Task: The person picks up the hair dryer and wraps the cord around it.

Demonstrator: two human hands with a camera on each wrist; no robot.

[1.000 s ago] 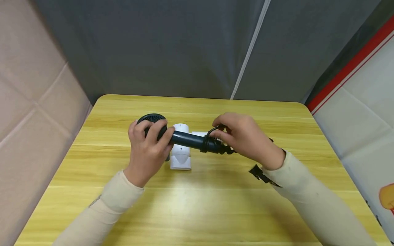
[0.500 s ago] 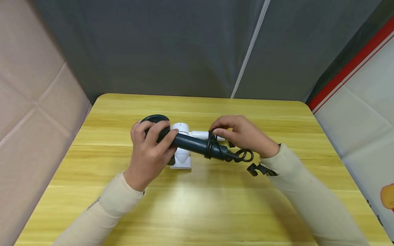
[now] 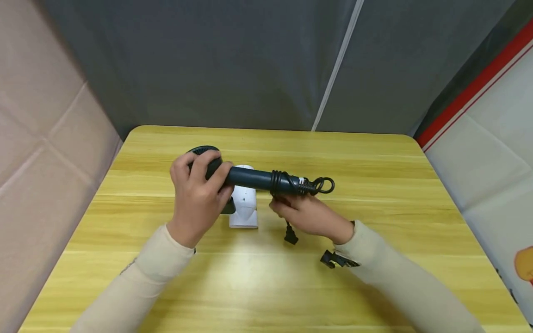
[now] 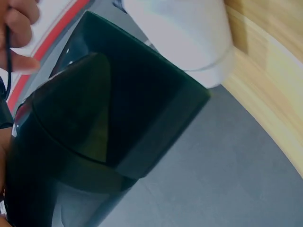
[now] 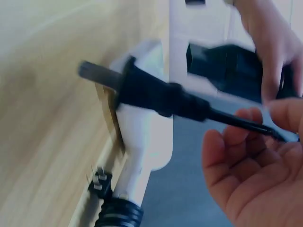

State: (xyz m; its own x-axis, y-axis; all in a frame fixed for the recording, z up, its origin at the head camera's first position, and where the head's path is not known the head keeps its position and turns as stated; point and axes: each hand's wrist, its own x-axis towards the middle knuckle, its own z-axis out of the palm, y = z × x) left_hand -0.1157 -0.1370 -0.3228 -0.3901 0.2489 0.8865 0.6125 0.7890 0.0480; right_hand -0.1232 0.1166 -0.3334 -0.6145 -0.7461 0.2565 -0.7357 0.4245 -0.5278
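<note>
In the head view my left hand [image 3: 197, 199] grips the head of a dark hair dryer [image 3: 251, 178], its handle pointing right above the table. Several turns of black cord [image 3: 276, 182] wrap the handle, and a loop sticks out past its end. Beneath the handle my right hand [image 3: 310, 215] holds the cord's free end, with the plug [image 3: 291, 235] dangling. The right wrist view shows that plug [image 5: 151, 92] close up, its cord running into my curled fingers. Under the dark dryer a white hair dryer [image 3: 244, 203] lies on the table, its handle hidden in the head view.
The wooden table [image 3: 233, 286] ends at a grey curtain [image 3: 200, 64] behind. In the right wrist view the white dryer's handle has black cord [image 5: 119, 213] around it and a plug [image 5: 100, 183] beside it. A black piece [image 3: 337, 260] sticks out of my right sleeve.
My right hand has gone from behind the handle to beneath its near side, carrying the cord round. The plug now hangs in front. The dark dryer's handle has tipped up slightly.
</note>
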